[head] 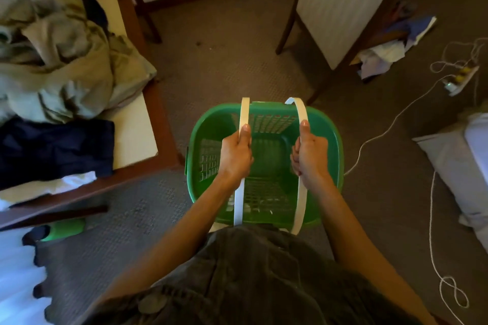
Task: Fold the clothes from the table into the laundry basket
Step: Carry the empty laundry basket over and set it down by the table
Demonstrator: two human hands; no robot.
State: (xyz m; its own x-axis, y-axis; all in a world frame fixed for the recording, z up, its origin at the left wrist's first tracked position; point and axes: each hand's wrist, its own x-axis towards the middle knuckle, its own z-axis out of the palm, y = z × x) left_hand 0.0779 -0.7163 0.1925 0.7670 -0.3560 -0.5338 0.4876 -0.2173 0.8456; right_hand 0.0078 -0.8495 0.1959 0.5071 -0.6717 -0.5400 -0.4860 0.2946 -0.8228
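Hands — left hand (235, 152), right hand (309, 152) — around green laundry basket (333, 140) handles.

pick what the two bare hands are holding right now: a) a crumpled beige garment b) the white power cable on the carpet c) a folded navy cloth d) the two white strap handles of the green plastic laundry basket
d: the left hand and the right hand each grip one of the white strap handles above the green plastic laundry basket, which looks empty.
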